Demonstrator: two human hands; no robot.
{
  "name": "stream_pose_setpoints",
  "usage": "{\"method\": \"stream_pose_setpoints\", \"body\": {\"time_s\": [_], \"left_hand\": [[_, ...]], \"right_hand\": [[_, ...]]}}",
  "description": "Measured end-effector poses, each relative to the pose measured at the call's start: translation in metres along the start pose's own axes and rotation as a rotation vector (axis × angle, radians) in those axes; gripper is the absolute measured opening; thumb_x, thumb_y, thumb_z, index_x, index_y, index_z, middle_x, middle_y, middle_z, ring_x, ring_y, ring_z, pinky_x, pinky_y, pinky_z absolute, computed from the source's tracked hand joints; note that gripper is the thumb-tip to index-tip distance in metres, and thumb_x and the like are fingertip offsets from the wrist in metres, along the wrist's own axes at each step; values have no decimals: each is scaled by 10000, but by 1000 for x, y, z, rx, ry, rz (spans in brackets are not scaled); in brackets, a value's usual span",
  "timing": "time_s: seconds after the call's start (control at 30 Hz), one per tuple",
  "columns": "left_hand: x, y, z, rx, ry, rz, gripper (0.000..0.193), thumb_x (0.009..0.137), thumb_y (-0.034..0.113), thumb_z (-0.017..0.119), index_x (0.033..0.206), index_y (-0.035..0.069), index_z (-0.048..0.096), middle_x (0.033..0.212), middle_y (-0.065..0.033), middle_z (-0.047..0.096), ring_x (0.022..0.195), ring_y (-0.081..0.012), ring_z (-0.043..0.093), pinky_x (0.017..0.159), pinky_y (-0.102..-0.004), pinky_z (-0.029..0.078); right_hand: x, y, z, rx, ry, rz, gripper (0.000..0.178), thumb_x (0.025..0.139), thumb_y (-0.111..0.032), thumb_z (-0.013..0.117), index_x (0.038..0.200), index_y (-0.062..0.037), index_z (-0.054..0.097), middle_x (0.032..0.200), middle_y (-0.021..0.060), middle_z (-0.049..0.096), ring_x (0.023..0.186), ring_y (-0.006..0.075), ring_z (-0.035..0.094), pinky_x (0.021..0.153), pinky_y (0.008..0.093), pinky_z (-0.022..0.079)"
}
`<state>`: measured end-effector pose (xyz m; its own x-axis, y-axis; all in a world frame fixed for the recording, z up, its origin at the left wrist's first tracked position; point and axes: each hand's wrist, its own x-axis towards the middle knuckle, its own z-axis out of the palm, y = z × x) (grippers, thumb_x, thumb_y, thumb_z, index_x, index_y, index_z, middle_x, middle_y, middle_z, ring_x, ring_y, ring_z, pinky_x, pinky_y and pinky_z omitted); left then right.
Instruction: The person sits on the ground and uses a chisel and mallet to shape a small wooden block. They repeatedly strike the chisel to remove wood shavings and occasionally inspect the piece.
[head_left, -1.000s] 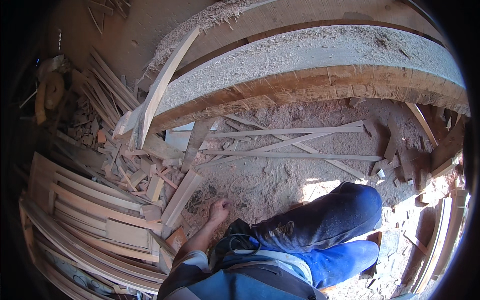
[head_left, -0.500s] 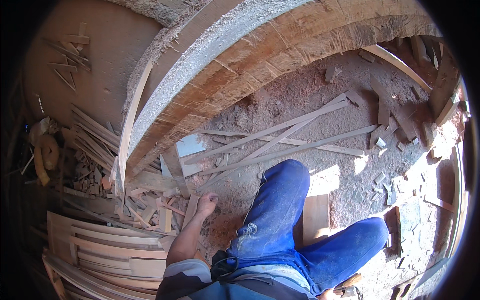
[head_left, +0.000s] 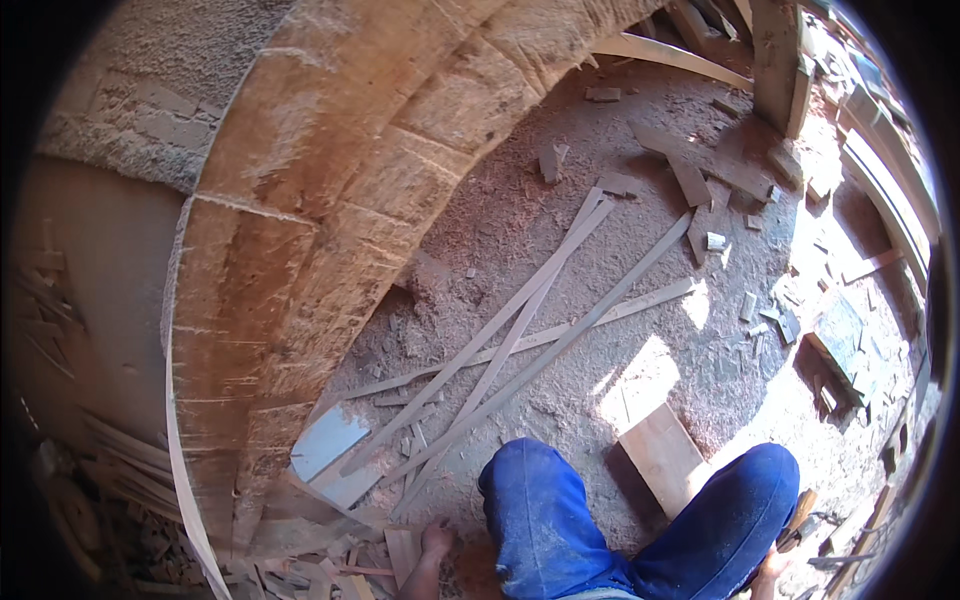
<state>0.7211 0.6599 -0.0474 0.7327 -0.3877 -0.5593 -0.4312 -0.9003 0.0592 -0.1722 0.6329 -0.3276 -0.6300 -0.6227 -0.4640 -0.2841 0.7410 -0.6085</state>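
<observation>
My left hand (head_left: 437, 540) is low beside my left knee, above the debris-strewn floor. Its fingers look curled in, and whatever they may hold is too small to make out. A pale wooden board (head_left: 402, 556) stands close beside it. At the lower right, my right hand (head_left: 770, 566) shows only in part, past my right knee. Its fingers seem closed against something dark, with a light brown wooden piece (head_left: 802, 509) just beyond; the kind of thing cannot be made out. Between my legs lies a flat wooden block (head_left: 662, 458).
A large curved wooden structure (head_left: 300, 220) arches over the left and top. Long thin wooden strips (head_left: 540, 290) cross on the sawdust-covered floor, near a white-blue flat piece (head_left: 330, 440). Offcuts lie at right around a wooden post (head_left: 778, 70). A wall of curved boards (head_left: 888, 190) stands at far right.
My view has turned and tilted up, so the arch looms larger at left and my hands sit lower in the picture. My left hand remains near the pale board.
</observation>
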Motion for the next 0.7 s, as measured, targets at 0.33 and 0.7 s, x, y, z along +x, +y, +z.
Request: {"method": "stream_pose_setpoints", "body": {"time_s": [0.33, 0.7], "left_hand": [[120, 43, -54, 159, 276, 288, 664, 818, 378, 804, 1319, -25, 637, 1243, -239, 703, 1224, -389, 649, 1074, -431, 488], [166, 110, -48, 178, 225, 581, 732, 791, 382, 825, 1346, -34, 590, 1245, -258, 693, 1231, -400, 642, 1076, -439, 486]], "right_hand": [[-88, -203, 33, 227, 172, 152, 525, 813, -67, 783, 1289, -81, 560, 1044, 44, 682, 902, 181, 656, 805, 346, 535], [-66, -176, 32, 66, 211, 183, 689, 714, -154, 888, 1316, -57, 567, 1181, 117, 704, 1068, 242, 676, 948, 385, 536]]}}
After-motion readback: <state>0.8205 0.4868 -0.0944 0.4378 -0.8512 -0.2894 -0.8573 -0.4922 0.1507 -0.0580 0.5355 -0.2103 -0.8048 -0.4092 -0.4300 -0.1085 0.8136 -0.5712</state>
